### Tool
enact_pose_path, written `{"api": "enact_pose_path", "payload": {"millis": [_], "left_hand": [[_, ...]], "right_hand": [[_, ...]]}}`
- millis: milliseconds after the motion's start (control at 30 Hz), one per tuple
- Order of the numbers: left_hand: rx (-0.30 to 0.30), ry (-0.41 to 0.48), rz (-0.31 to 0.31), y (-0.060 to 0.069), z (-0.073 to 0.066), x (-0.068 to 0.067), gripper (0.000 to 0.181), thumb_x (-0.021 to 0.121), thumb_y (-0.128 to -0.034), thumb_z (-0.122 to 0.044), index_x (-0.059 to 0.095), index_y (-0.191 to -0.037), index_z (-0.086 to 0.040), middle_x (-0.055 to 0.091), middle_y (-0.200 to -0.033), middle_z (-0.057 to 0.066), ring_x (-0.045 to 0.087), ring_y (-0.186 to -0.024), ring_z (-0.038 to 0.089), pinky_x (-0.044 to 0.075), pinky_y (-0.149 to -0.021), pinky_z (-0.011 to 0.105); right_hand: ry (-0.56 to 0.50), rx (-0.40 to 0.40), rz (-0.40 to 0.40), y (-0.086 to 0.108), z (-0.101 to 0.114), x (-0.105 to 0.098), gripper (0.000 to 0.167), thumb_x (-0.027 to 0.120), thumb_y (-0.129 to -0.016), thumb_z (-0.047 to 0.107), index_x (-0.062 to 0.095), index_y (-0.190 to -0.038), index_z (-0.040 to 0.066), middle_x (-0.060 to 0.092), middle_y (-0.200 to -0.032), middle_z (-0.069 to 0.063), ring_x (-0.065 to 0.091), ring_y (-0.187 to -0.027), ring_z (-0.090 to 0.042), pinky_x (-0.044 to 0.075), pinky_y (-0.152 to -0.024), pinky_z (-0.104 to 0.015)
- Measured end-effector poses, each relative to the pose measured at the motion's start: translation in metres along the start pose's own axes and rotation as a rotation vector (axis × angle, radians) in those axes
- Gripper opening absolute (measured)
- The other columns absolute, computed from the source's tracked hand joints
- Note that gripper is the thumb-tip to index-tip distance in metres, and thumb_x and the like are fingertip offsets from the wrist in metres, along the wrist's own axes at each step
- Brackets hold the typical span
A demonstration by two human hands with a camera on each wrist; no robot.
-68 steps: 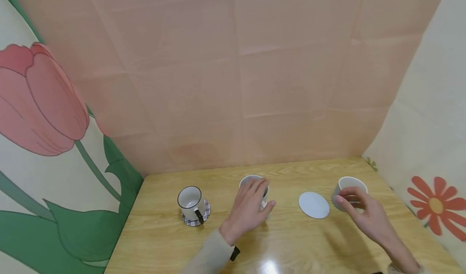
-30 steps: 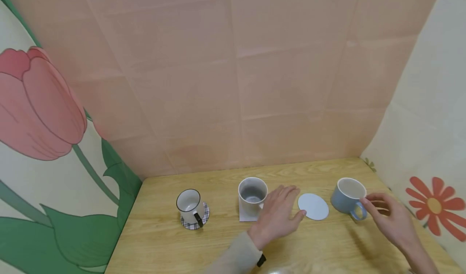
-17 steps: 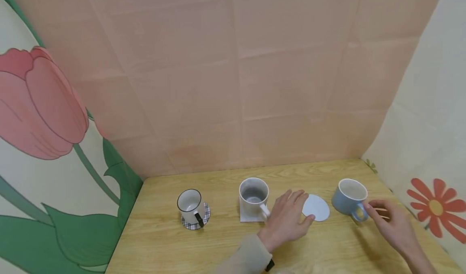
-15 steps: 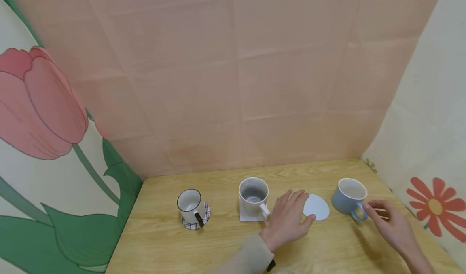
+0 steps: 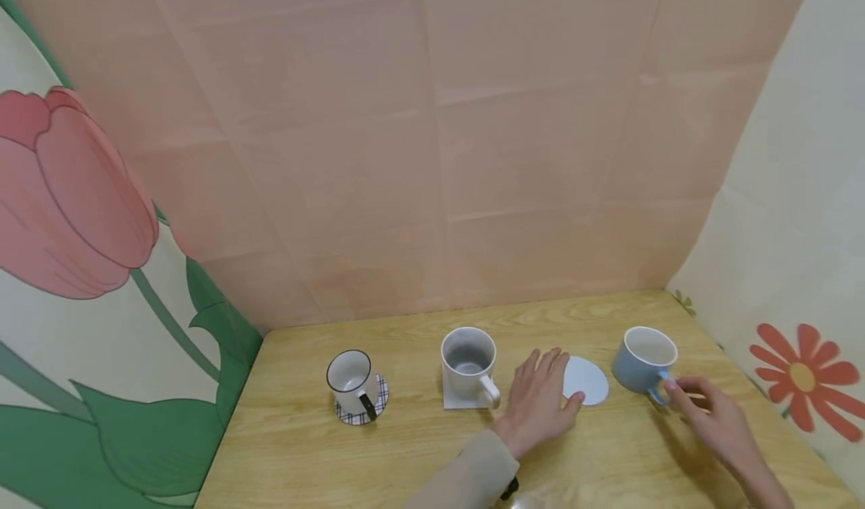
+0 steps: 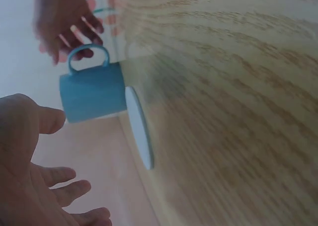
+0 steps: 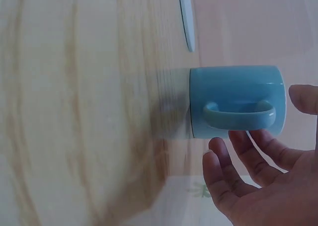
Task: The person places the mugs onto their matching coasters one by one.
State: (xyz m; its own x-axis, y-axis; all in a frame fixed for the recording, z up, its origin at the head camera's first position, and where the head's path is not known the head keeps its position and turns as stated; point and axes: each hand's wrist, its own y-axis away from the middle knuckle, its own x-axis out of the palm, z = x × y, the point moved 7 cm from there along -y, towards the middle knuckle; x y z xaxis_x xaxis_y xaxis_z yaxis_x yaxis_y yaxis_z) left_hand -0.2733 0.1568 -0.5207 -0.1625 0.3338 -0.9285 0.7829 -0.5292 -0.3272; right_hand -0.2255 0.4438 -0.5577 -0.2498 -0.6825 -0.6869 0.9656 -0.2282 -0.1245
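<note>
A light-blue mug [image 5: 634,372] stands upright on the table at the right, its handle facing the person. My right hand [image 5: 715,419] is at that handle. In the right wrist view its fingers [image 7: 243,151] lie beside the mug handle [image 7: 238,118], while the thumb stays off the mug; whether a fingertip touches is unclear. A round pale-blue coaster [image 5: 589,381] lies left of this mug. My left hand [image 5: 537,400] hovers at the coaster's left side, fingers spread and holding nothing. The left wrist view shows its thumb [image 6: 51,120] in front of the blue mug.
A white mug with a grey inside [image 5: 468,359] stands on a square coaster [image 5: 458,402] just left of the left hand. Farther left, a black-rimmed white mug [image 5: 351,377] sits on a plaid round coaster [image 5: 380,402]. A pink cloth [image 5: 432,156] backs the wooden table [image 5: 304,456].
My left hand has moved right, from over the middle mug to beside the pale-blue coaster. The right hand has gone from in front of the blue mug to its handle.
</note>
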Motion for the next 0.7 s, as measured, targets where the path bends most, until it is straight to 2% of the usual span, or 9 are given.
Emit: {"api": "enact_pose_path", "payload": {"millis": [67, 167, 300, 367, 567, 700], "left_hand": [[-0.008, 0.013, 0.014, -0.001, 0.0, 0.006, 0.066, 0.059, -0.1042, -0.055, 0.048, -0.158, -0.017, 0.054, -0.16, -0.001, 0.049, -0.15, 0.026, 0.044, -0.123, 0.04], [-0.024, 0.049, 0.035, -0.003, 0.001, 0.013, 0.07, 0.057, -0.1039, -0.058, 0.047, -0.16, -0.017, 0.051, -0.163, 0.0, 0.049, -0.151, 0.029, 0.045, -0.122, 0.042], [-0.044, 0.08, 0.048, -0.007, 0.002, 0.017, 0.073, 0.057, -0.1029, -0.06, 0.046, -0.161, -0.017, 0.047, -0.166, 0.001, 0.048, -0.151, 0.034, 0.046, -0.121, 0.045], [-0.047, 0.077, 0.051, -0.008, 0.002, 0.019, 0.074, 0.056, -0.1026, -0.061, 0.046, -0.161, -0.017, 0.047, -0.166, 0.001, 0.049, -0.15, 0.035, 0.046, -0.121, 0.045], [-0.065, 0.082, 0.081, -0.009, 0.003, 0.028, 0.079, 0.053, -0.1018, -0.066, 0.043, -0.163, -0.016, 0.044, -0.168, 0.002, 0.047, -0.152, 0.036, 0.044, -0.123, 0.045], [-0.082, 0.095, 0.1, -0.011, 0.006, 0.032, 0.081, 0.054, -0.1011, -0.067, 0.041, -0.164, -0.018, 0.042, -0.17, 0.001, 0.045, -0.153, 0.037, 0.042, -0.124, 0.047]], "right_hand": [[-0.005, 0.0, 0.002, 0.001, -0.001, 0.002, 0.048, 0.059, -0.11, 0.038, 0.065, -0.129, -0.006, 0.065, -0.13, -0.041, 0.048, -0.084, 0.022, 0.052, -0.067, -0.014], [-0.039, -0.008, 0.002, 0.001, 0.0, 0.005, 0.046, 0.056, -0.112, 0.036, 0.066, -0.126, -0.007, 0.071, -0.12, -0.035, 0.058, -0.082, 0.015, 0.056, -0.066, -0.017], [-0.113, -0.01, 0.015, -0.001, 0.002, 0.011, 0.046, 0.049, -0.115, 0.032, 0.068, -0.12, -0.009, 0.077, -0.099, -0.008, 0.067, -0.082, 0.005, 0.062, -0.067, -0.021], [-0.13, -0.006, 0.023, -0.001, 0.003, 0.013, 0.049, 0.045, -0.116, 0.033, 0.068, -0.118, -0.01, 0.075, -0.096, 0.001, 0.067, -0.082, 0.004, 0.062, -0.068, -0.022], [-0.184, 0.01, 0.053, -0.001, 0.004, 0.019, 0.053, 0.041, -0.117, 0.033, 0.068, -0.115, -0.013, 0.077, -0.099, 0.004, 0.069, -0.085, 0.005, 0.063, -0.071, -0.022], [-0.307, 0.023, 0.074, -0.002, -0.001, 0.022, 0.053, 0.04, -0.118, 0.031, 0.066, -0.116, -0.015, 0.077, -0.096, 0.013, 0.073, -0.088, 0.003, 0.064, -0.074, -0.021]]}}
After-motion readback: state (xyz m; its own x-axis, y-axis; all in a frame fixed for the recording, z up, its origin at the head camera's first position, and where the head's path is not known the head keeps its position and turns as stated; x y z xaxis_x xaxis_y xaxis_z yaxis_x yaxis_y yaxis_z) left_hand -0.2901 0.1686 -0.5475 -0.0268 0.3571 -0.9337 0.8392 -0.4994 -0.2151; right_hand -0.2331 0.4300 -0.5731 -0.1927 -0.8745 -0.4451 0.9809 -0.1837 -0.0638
